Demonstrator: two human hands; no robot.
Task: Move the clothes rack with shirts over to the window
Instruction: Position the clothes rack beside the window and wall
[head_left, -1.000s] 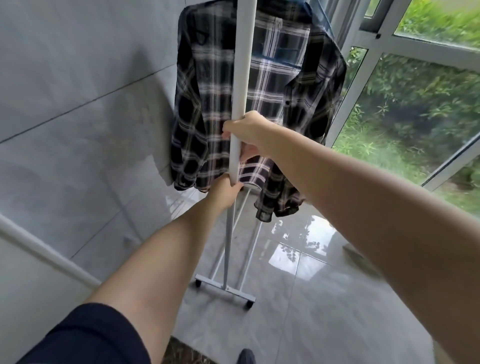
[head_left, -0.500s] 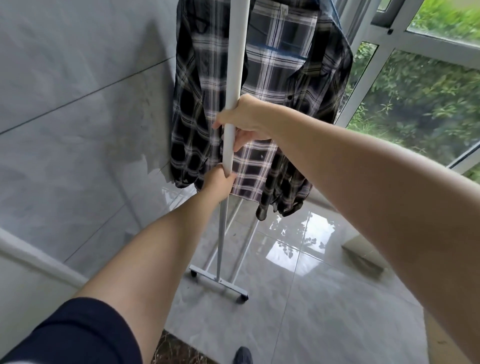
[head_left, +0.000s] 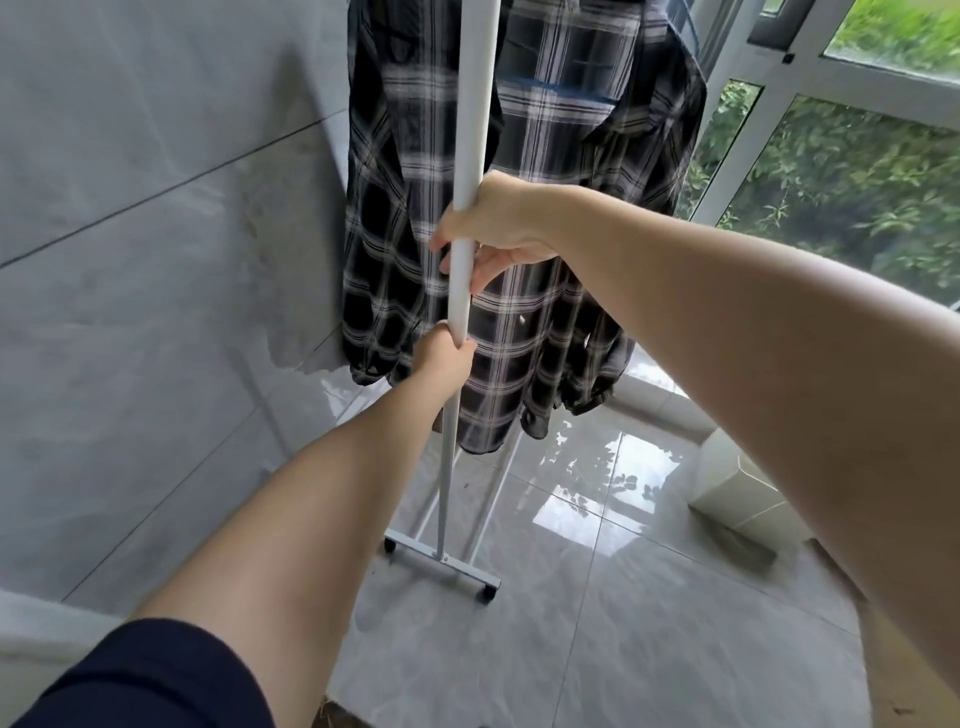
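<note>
A white clothes rack (head_left: 470, 130) stands upright in front of me, its wheeled base bar (head_left: 441, 564) on the glossy tiled floor. Black-and-white plaid shirts (head_left: 561, 218) hang behind its near post, close to the window (head_left: 841, 171) at the upper right. My right hand (head_left: 498, 228) is wrapped around the post at mid height. My left hand (head_left: 447, 353) grips the same post just below it. The rack's top is out of frame.
A grey tiled wall (head_left: 156, 234) runs close along the left side of the rack. A white box-like object (head_left: 737, 499) sits on the floor under the window at the right. Greenery shows outside the glass.
The rack has rolled forward toward the window corner, both hands keeping their grip on the post. The shirts now hang closer to the window frame and the white object at the right has come into view.
</note>
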